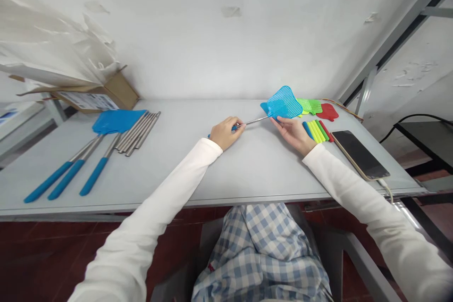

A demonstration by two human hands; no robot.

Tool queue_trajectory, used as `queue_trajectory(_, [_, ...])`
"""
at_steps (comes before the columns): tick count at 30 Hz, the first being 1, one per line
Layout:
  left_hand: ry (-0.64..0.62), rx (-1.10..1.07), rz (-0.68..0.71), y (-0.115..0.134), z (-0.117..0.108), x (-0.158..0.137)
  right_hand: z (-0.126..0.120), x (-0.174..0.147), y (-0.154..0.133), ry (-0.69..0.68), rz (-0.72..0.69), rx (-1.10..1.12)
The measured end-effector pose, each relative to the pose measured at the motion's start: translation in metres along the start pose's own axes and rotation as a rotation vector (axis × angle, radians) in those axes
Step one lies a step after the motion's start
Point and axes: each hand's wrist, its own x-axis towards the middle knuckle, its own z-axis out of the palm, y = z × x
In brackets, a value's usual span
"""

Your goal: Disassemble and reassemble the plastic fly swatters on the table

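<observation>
A blue fly swatter (285, 103) with a perforated, hand-shaped head is raised over the middle of the table, its thin metal rod running down to the left. My left hand (226, 133) is closed round the blue handle and the rod's lower end. At the neck, where rod meets head, the fingers of my right hand (293, 135) grip the swatter. Behind its head, part of another blue swatter head (264, 106) shows. Several green, yellow and red swatter heads (311, 105) lie just right of it.
Several coloured handle grips (316, 131) and a phone (361, 155) with a cable lie at right. On the left are assembled blue swatters (95, 170), blue heads (118, 121) and loose metal rods (141, 134). An open cardboard box (120, 90) stands behind them against the wall.
</observation>
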Motion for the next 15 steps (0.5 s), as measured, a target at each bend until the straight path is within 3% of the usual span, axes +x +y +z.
queue_trajectory(5, [0.000, -0.011, 0.029, -0.0019, 0.0009, 0.0001, -0.0007, -0.0028, 0.0037, -0.020, -0.022, -0.114])
queue_trajectory(15, [0.025, 0.022, 0.150, -0.0046, -0.0008, -0.0004, -0.0008, -0.0073, 0.0079, -0.058, 0.068, -0.195])
